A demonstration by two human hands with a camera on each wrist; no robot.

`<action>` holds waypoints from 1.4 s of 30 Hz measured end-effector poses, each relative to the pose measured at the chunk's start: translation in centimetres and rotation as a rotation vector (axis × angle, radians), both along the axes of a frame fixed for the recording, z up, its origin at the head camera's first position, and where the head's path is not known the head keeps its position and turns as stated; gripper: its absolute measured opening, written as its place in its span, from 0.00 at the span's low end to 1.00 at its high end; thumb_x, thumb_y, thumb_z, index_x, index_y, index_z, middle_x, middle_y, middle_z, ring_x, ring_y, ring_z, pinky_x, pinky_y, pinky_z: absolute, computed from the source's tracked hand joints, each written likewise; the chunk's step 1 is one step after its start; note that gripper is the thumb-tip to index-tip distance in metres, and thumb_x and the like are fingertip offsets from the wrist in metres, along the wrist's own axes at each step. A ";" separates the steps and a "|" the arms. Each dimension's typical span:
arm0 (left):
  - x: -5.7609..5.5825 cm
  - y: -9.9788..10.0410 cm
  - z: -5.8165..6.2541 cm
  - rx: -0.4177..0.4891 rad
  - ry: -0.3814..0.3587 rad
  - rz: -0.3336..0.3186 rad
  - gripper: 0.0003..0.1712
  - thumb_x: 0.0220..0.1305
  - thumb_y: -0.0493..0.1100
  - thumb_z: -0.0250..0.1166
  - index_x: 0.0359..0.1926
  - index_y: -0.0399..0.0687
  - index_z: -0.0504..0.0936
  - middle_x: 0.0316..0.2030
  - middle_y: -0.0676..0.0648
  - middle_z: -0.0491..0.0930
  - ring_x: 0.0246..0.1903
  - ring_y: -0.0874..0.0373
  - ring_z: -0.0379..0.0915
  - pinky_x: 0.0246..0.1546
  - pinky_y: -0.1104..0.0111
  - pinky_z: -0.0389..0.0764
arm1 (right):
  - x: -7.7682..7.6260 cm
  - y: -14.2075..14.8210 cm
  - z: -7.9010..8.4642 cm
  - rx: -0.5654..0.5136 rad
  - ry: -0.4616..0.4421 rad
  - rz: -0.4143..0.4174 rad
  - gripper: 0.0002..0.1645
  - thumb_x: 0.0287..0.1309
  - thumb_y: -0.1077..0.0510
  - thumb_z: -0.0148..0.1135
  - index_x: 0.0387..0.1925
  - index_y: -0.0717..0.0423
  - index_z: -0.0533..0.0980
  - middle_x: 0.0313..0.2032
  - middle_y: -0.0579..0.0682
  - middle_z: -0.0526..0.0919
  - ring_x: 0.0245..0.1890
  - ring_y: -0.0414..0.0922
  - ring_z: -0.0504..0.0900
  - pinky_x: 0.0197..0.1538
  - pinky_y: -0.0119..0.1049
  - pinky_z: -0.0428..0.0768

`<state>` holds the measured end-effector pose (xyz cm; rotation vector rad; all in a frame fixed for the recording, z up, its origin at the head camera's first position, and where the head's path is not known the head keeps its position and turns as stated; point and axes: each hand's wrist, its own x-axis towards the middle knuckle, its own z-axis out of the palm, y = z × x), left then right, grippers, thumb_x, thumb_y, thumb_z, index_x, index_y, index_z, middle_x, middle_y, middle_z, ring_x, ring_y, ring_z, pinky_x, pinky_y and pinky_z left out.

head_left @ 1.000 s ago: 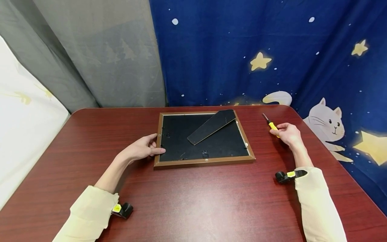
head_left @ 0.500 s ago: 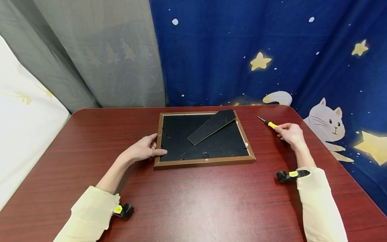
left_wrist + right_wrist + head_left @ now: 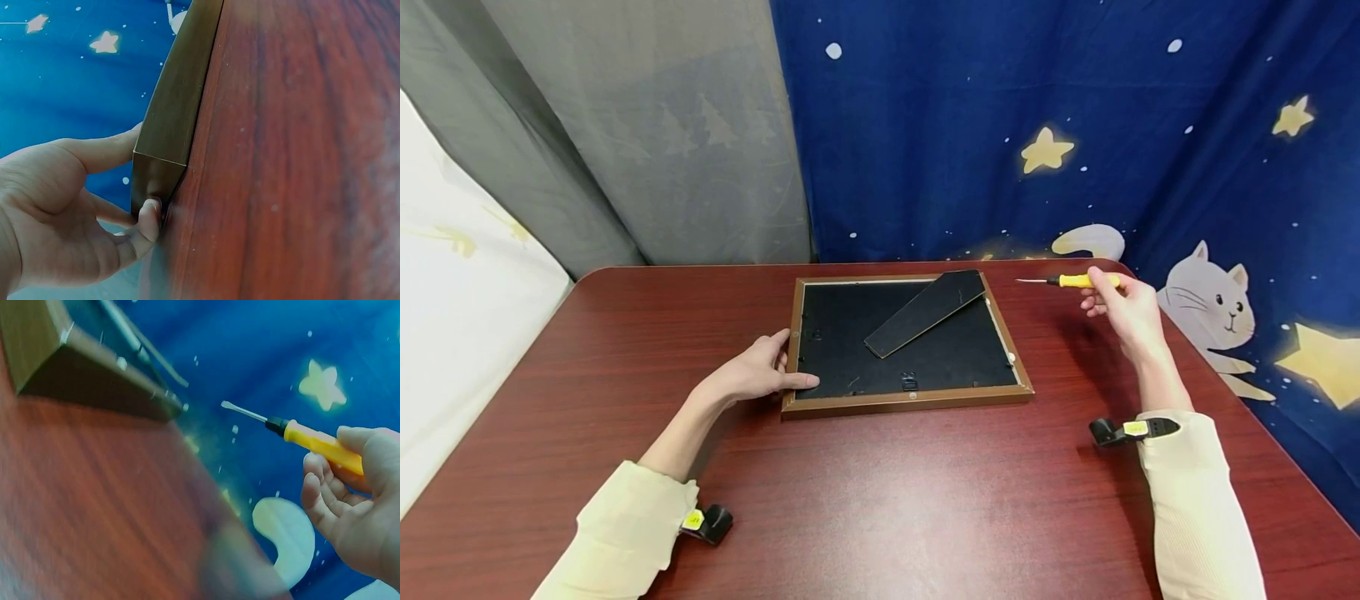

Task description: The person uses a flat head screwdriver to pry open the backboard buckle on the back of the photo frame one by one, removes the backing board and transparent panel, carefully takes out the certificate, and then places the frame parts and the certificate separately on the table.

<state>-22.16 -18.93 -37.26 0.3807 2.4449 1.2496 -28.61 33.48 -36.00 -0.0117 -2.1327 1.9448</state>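
Observation:
A brown-edged picture frame (image 3: 906,403) lies face down on the table, its black backing up. The black stand leg (image 3: 925,312) slants across the backing, its wide end at the far right. My left hand (image 3: 748,369) grips the frame's near left corner, thumb over the top; in the left wrist view its fingers press the brown side (image 3: 172,100). To the right of the frame, my right hand (image 3: 1131,315) holds a screwdriver (image 3: 1077,281) by its yellow handle, raised off the table. Its flat tip (image 3: 228,405), clear in the right wrist view, points left, apart from the frame.
The dark red wooden table (image 3: 880,500) ends at a back edge close behind the frame. Beyond it hangs a blue curtain (image 3: 925,125) with stars and a cat, beside a grey curtain (image 3: 677,125). Small metal clips (image 3: 1011,358) sit along the frame's right inner edge.
The screwdriver has been lifted and turned from pointing away to pointing left, its handle shifting in my right fingers. My left thumb has slid slightly inward; the frame has stayed put.

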 end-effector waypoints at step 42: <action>0.5 1.5 0.3 -0.267 0.045 0.147 0.59 0.56 0.59 0.77 0.73 0.29 0.55 0.48 0.35 0.69 0.48 0.44 0.68 0.50 0.53 0.73 | -0.3 -10.9 0.3 0.621 -0.088 0.286 0.29 0.74 0.37 0.51 0.31 0.60 0.70 0.17 0.48 0.71 0.14 0.41 0.68 0.19 0.29 0.68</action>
